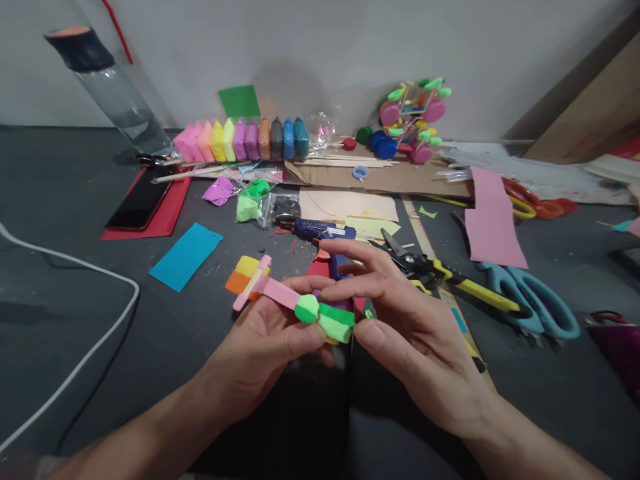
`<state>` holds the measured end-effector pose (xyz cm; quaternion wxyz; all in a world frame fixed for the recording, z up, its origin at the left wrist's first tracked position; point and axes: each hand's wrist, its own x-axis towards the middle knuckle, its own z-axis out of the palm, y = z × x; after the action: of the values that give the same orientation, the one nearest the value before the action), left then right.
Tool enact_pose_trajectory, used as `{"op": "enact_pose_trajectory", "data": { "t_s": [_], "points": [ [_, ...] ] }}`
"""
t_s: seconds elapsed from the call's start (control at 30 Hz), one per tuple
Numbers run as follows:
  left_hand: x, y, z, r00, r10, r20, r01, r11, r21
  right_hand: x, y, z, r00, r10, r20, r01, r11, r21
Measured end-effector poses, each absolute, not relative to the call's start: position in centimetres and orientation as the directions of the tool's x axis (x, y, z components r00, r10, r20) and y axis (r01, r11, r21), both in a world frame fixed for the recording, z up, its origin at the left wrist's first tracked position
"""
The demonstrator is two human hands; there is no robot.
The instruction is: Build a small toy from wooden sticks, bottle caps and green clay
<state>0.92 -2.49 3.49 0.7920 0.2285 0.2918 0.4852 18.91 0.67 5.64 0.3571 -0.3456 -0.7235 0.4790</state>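
My left hand (273, 340) holds a small craft model made of pink strips and clay, with its thumb on top and fingers beneath. The craft model (280, 293) has a pink crossbar, yellow and orange blocks at its far left end, and green clay at its right end. My right hand (400, 313) is beside the green end, its fingers spread and curved. Its thumb tip is at the edge of the green clay, apparently touching it. Behind the hands lies a blue glue gun (325, 230), partly hidden by my right fingers.
Black-and-yellow pliers (455, 283) and blue-handled scissors (535, 300) lie at the right, near a pink strip (493, 220). Left are a blue card (186, 257), a phone (143, 200), a white cable (115, 283) and a bottle (117, 93). Clay packets (240, 140) line the back.
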Motion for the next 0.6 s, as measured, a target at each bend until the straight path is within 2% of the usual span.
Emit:
{"op": "enact_pose_trajectory", "data": {
  "t_s": [0.27,0.6],
  "points": [
    [1.06,-2.54,3.61,0.448,0.858,-0.249,-0.589,0.493,0.640,18.98,1.26,5.67,-0.546,0.825,0.144,0.081,0.223,-0.972],
    [1.18,-2.23,3.41,0.565,0.809,-0.163,-0.588,0.534,0.608,19.05,1.70,5.70,-0.586,0.803,0.112,0.076,0.192,-0.978]
  ]
}}
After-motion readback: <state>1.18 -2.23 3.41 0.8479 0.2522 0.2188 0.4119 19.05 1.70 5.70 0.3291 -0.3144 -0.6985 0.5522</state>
